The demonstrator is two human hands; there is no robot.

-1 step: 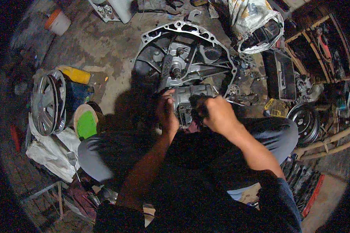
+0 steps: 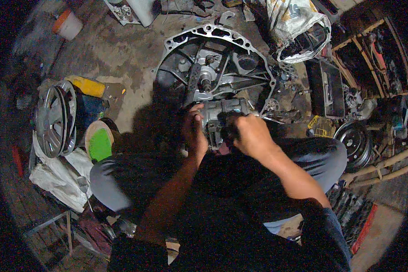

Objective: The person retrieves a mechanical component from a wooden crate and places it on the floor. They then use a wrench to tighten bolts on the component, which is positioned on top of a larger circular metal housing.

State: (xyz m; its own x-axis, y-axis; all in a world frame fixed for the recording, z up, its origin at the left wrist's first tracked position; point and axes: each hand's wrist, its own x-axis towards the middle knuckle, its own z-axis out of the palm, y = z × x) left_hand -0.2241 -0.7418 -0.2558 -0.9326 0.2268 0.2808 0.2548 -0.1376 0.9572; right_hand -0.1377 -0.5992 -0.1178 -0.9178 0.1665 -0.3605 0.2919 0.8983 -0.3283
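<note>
Both hands gripping a small grey metal part, left hand pressing its side, right hand clenching around its front, big round gearbox housing lying just beyond on the floor.

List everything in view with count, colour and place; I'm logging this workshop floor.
gearbox housing: one, grey metal, floor centre, ahead of the person
wheel cover: one, silver, left
yellow container: one, left, by the wheel cover
green-soled sandal: one, left of the knee
plastic sack: one, white, top right
wooden crate: one, dark, right
steel wheel: one, dark, right
left hand: on the housing's near end
right hand: fingers closed there
</note>
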